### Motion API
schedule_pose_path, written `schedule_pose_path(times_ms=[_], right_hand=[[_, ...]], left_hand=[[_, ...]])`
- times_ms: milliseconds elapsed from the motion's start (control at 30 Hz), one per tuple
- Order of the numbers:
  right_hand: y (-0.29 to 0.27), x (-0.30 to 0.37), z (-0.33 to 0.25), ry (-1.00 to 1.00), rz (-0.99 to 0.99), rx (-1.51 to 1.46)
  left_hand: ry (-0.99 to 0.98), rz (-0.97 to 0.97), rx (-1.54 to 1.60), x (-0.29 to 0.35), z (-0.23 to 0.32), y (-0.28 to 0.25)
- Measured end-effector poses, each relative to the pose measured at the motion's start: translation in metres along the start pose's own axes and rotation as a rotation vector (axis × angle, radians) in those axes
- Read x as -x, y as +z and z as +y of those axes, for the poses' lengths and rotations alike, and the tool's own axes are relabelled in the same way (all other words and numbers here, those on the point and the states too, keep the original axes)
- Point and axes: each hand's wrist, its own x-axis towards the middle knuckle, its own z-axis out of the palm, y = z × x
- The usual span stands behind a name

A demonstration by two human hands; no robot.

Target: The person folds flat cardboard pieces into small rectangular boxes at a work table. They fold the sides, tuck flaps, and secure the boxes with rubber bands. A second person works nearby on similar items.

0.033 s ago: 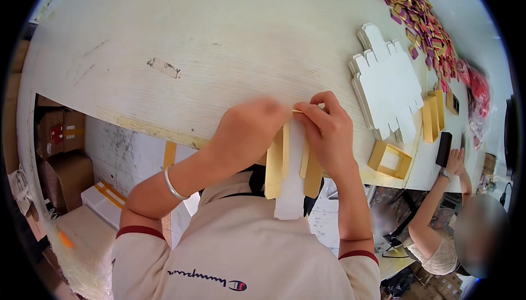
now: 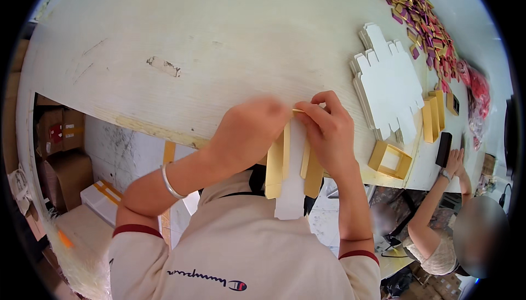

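A partly folded card box blank (image 2: 290,188), white inside with gold side flaps, hangs over the table's front edge in front of my body. At its far end, my right hand (image 2: 330,130) pinches a narrow gold edge between thumb and fingers. My left hand (image 2: 252,130) is closed at the same end, on the other side. Its fingertips are blurred and partly hidden, but they appear to grip the blank. To the right lies a stack of flat white box blanks (image 2: 389,84). A folded gold box frame (image 2: 390,159) sits nearby.
More gold box frames (image 2: 433,115) and a black box (image 2: 444,149) stand along the right side of the table (image 2: 230,42). Many small purple and gold pieces (image 2: 422,21) are heaped at the far right. A co-worker's hands (image 2: 455,161) rest there. Cardboard boxes (image 2: 66,136) fill the left shelf.
My left forearm has shifted very slightly to the left. Both hands stay at the far end of the blank.
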Motion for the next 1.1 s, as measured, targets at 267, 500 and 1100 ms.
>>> schedule_pose_path(times_ms=[267,500,1100], right_hand=[[-0.005,-0.007,-0.001,-0.149,-0.041,0.120],[-0.006,0.002,-0.003,-0.095,0.010,0.202],[-0.010,0.005,-0.012,0.220,0.095,-0.338]], left_hand=[[0.073,-0.455,-0.022,-0.032,0.002,-0.026],[-0.537,-0.541,0.832,-0.042,-0.020,-0.031],[-0.553,-0.559,0.893,-0.037,-0.015,-0.019]])
